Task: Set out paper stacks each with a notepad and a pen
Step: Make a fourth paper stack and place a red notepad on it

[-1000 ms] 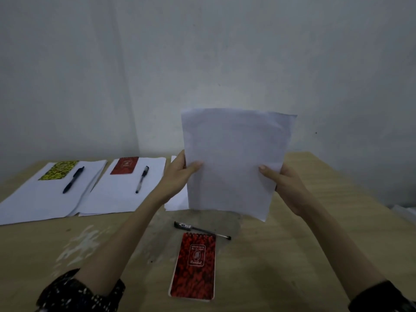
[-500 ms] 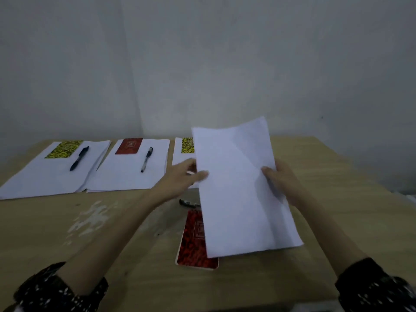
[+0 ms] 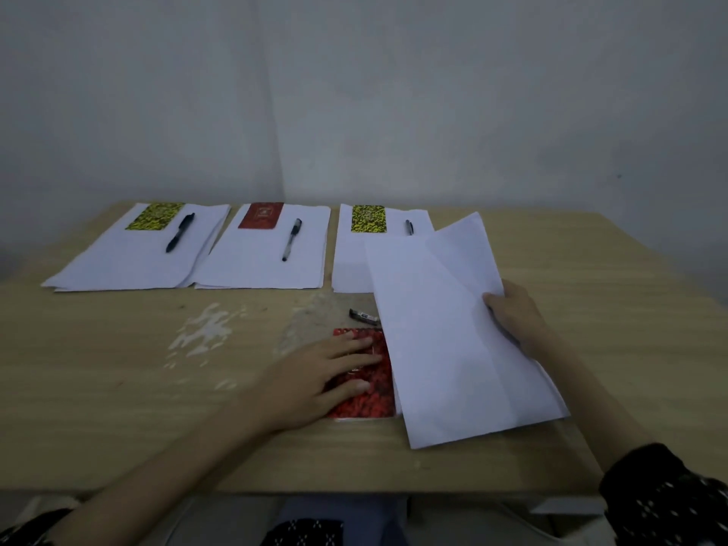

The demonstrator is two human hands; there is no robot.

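A person's right hand (image 3: pixel 516 321) grips the right edge of a loose sheaf of white paper (image 3: pixel 453 329), its lower part lying on the wooden table (image 3: pixel 118 388) near the front edge, while the left hand (image 3: pixel 327 372) rests flat, fingers spread, on a red notepad (image 3: pixel 370 400) partly tucked under the sheaf. A pen (image 3: pixel 363 316) pokes out just beyond, most of it apparently hidden beneath the sheets. Along the back edge lie three finished paper stacks (image 3: pixel 260 266), each bearing a notepad and pen; the table's left front and right side lie open
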